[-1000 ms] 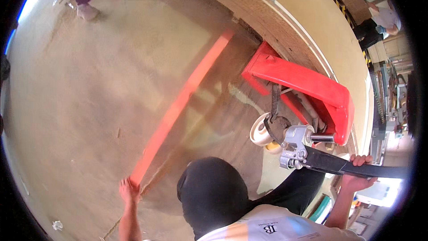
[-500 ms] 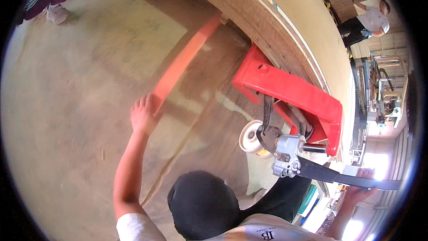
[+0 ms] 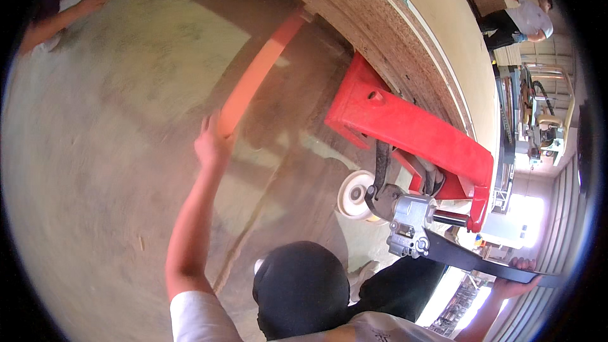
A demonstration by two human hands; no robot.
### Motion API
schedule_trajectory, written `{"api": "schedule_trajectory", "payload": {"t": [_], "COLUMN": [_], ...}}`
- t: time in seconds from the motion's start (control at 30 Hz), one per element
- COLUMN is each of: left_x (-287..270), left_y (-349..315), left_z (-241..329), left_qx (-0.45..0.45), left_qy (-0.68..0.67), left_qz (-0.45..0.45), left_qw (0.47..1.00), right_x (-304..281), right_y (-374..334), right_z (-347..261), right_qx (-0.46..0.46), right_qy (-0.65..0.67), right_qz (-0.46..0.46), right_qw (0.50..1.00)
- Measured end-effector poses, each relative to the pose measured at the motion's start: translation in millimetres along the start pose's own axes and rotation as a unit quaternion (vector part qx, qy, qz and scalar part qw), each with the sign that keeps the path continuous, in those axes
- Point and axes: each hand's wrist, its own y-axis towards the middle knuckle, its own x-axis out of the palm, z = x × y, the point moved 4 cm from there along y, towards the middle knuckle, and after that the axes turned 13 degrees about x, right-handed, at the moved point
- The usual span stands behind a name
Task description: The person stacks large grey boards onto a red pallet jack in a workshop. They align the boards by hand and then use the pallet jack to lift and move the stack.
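My left hand (image 3: 213, 144) is closed on the near end of a long flat orange-red bar (image 3: 256, 76). The bar's far end reaches the lower edge of a stack of boards (image 3: 380, 31). On the right, a red pallet jack (image 3: 411, 130) stands against that stack, with a white wheel (image 3: 356, 195) and a silver pump unit (image 3: 410, 225) on its near side. Its black handle (image 3: 465, 258) points off to the right. My right hand (image 3: 516, 280) is curled around the handle near its outer end; part of the grip is hidden.
My dark-clothed knee (image 3: 303, 291) rises at the lower middle. Another person's arm (image 3: 63, 22) reaches in at the upper left over the concrete floor (image 3: 107, 152). A person (image 3: 522, 20) in a light shirt stands far right, near machinery (image 3: 544, 126).
My left hand has shifted slightly right and up, still at the bar's end. My right hand sits lower, with the handle's outer end. The upper-left person's arm now reaches lower.
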Motion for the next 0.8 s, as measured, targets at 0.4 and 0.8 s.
{"api": "schedule_trajectory", "payload": {"t": [0.4,0.8], "left_x": [143.6,235.2], "left_y": [224.9,324.3], "left_z": [114.4,108.4], "left_qx": [0.008,0.053], "left_qy": [-0.032,-0.069], "left_qz": [0.007,0.066], "left_qw": [0.999,0.994], "right_x": [-8.3,11.0], "right_y": [-16.2,-31.9], "right_z": [-8.1,4.3], "right_qx": [-0.001,0.013], "right_qy": [-0.029,0.004], "right_qz": [-0.097,-0.024], "right_qw": [0.995,1.0]}}
